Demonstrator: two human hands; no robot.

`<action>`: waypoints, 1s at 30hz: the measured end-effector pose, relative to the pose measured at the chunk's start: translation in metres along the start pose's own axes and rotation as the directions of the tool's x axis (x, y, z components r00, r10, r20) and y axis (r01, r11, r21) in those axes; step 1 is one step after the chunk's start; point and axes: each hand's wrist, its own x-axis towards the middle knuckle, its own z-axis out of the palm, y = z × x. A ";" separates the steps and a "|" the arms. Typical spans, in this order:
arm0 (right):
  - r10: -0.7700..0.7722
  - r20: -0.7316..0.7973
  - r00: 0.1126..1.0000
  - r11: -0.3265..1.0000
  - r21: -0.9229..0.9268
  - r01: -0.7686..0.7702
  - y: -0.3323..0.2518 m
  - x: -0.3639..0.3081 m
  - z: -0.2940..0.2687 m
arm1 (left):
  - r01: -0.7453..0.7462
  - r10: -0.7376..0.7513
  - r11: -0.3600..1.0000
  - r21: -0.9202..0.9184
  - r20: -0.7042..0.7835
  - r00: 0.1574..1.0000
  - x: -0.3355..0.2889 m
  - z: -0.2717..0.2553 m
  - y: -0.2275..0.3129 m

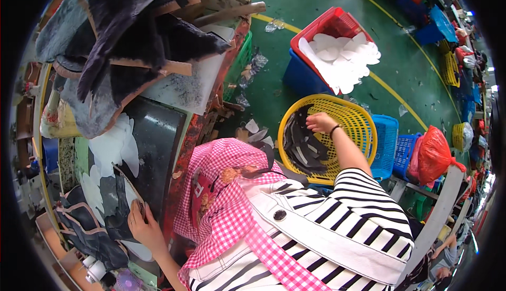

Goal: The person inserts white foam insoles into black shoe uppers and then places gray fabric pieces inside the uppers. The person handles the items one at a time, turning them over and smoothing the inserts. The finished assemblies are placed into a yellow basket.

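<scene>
My left hand (143,227) is at the worktable, closed on the edge of a dark fabric piece (125,188) with a thin pale border. White sole-shaped sheets (117,143) lie beside it, partly under dark pieces. My right hand (319,123) reaches over a yellow plastic basket (363,133), its fingers stretched out and nothing visible in them. Inside the basket, dark cut pieces (305,151) gather along the left side. A black band circles my right wrist.
Dark furry material with tan edges (132,43) is heaped at the table's far end. Beyond the basket, a red crate (337,14) of white cut sheets sits on a blue bin (303,75). Blue baskets (385,143) and a red bag (435,154) stand at right. Scraps litter the green floor.
</scene>
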 end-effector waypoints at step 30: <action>0.279 -0.317 0.907 0.930 -0.146 -0.337 0.112 0.211 0.088 | -0.029 0.037 0.978 0.209 -0.036 0.999 0.042 0.062 0.145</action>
